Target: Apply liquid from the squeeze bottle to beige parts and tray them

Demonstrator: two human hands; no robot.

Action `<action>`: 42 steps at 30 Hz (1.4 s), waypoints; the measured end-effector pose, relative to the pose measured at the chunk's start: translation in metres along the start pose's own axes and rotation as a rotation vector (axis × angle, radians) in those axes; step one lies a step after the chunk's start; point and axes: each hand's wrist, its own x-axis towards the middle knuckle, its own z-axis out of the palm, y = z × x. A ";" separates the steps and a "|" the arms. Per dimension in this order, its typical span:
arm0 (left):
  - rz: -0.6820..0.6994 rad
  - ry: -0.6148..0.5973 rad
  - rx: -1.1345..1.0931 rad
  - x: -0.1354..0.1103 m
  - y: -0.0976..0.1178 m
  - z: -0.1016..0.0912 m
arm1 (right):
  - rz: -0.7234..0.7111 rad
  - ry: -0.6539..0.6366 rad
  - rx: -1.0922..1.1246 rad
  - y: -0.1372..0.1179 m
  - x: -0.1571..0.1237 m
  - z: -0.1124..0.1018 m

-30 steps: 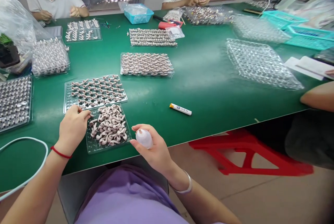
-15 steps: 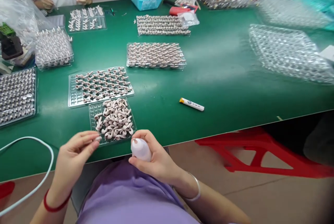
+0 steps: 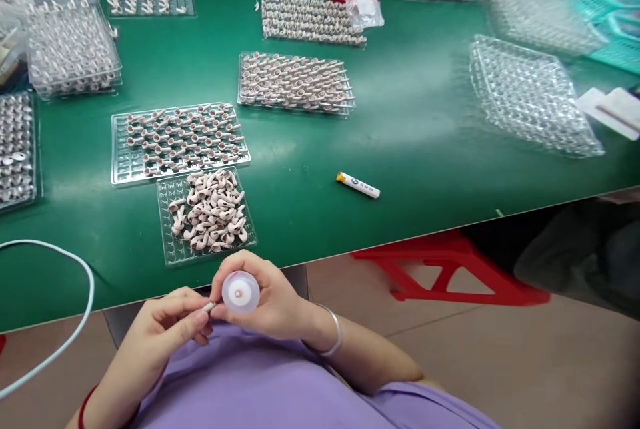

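Note:
My left hand [image 3: 165, 329] pinches a small white earbud part [image 3: 208, 307] between thumb and fingers. Wrapped around a round, translucent white bottle [image 3: 241, 294] is my right hand [image 3: 275, 299]. The bottle's tip points up towards the camera, and its far side is hidden by the fingers. Both hands meet in front of my body, with the earbud part right beside the bottle and the right fingertips. Just beyond them, on the green table [image 3: 295, 216], lies a clear tray [image 3: 169, 242] with a loose heap of white earbud shells [image 3: 215, 209].
Behind the heap is a clear tray with rows of shells [image 3: 185, 139]. More filled trays [image 3: 295, 82] stand farther back and left. A white lighter [image 3: 358, 184] lies right of centre. Clear stacked trays [image 3: 535, 96] are at right, a red stool [image 3: 450, 269] below, a white cable [image 3: 83, 262] at left.
My left hand has moved right and down to meet my right hand. The bottle has turned so its tip faces the camera. The view has tilted down.

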 end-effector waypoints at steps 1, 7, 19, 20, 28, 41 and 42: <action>-0.004 0.006 -0.020 0.000 0.000 0.001 | 0.002 -0.008 0.017 0.001 0.000 0.000; -0.019 0.053 -0.053 0.002 -0.002 0.008 | 0.073 -0.008 0.169 0.004 0.000 0.003; 0.001 0.032 0.068 -0.004 -0.011 0.002 | 0.149 -0.007 0.261 0.007 -0.001 0.003; 0.000 0.029 0.083 -0.005 -0.011 0.001 | 0.153 -0.011 0.273 0.007 -0.001 0.003; 0.001 0.043 0.044 -0.001 -0.007 0.006 | 0.140 -0.030 0.214 0.005 0.000 0.002; 0.914 0.687 1.278 -0.003 -0.025 -0.026 | -0.228 0.134 -0.434 0.014 -0.017 -0.019; 0.938 0.701 1.349 -0.001 -0.026 -0.028 | -0.293 0.161 -0.483 0.016 -0.017 -0.018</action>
